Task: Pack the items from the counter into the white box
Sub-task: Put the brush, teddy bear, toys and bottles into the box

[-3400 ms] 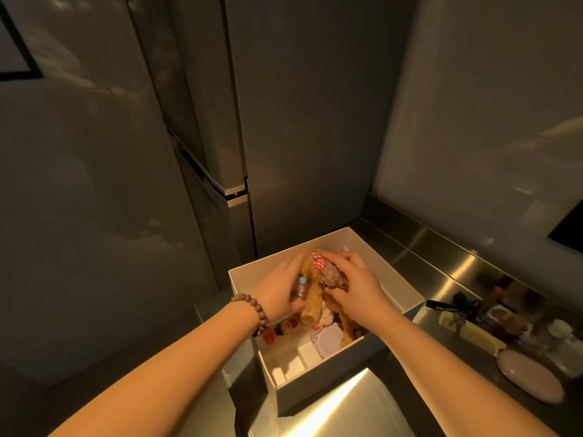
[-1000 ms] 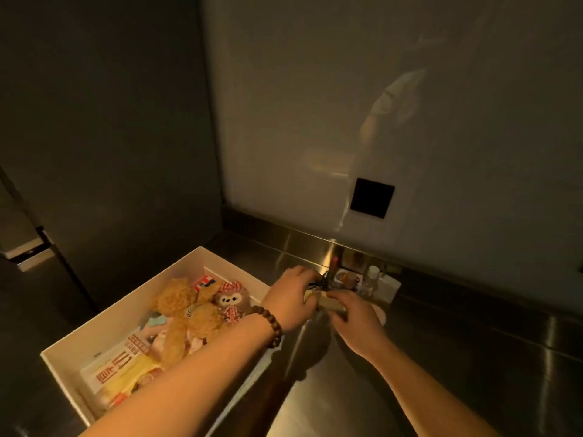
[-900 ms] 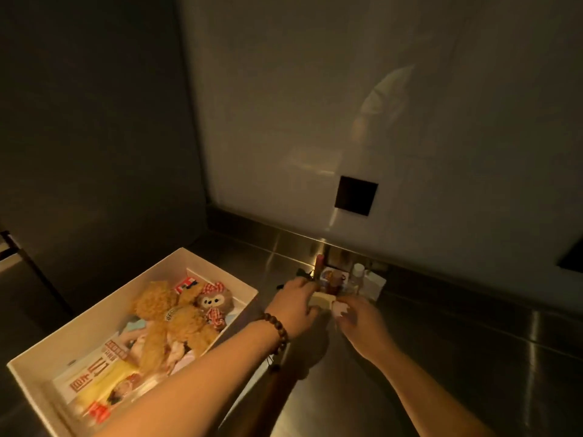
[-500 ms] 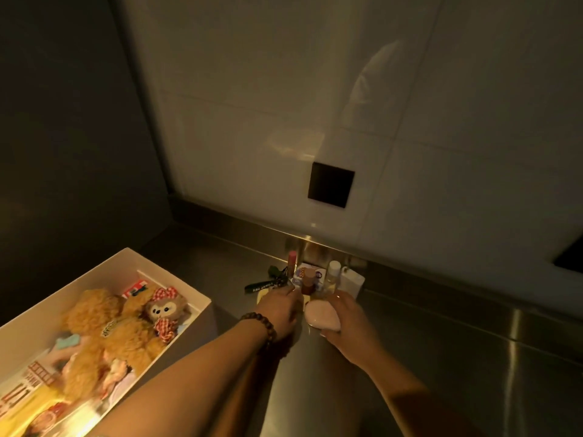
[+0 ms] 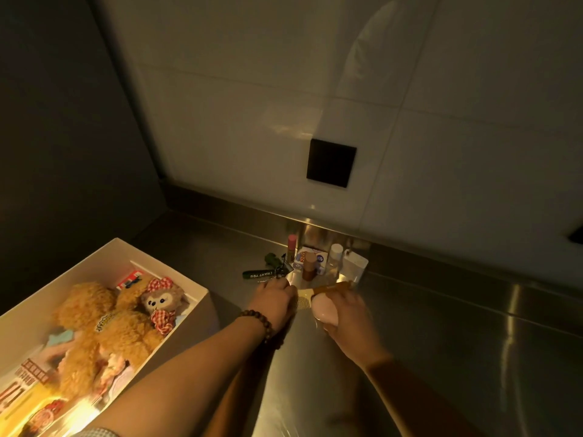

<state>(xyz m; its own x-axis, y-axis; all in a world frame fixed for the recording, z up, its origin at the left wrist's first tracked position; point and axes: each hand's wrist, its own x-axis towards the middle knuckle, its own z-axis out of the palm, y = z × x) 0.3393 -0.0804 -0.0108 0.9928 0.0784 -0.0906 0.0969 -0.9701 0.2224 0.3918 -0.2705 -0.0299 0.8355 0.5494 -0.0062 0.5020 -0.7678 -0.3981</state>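
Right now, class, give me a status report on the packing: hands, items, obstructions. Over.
Right hand grips pink oval case and comb. Left hand on the comb's other end. White box holds plush toys. Small bottles remain by wall. Path clear.

One white box at lower left holds two plush toys; at centre: one comb, one pink compact, one lanyard, two hands.
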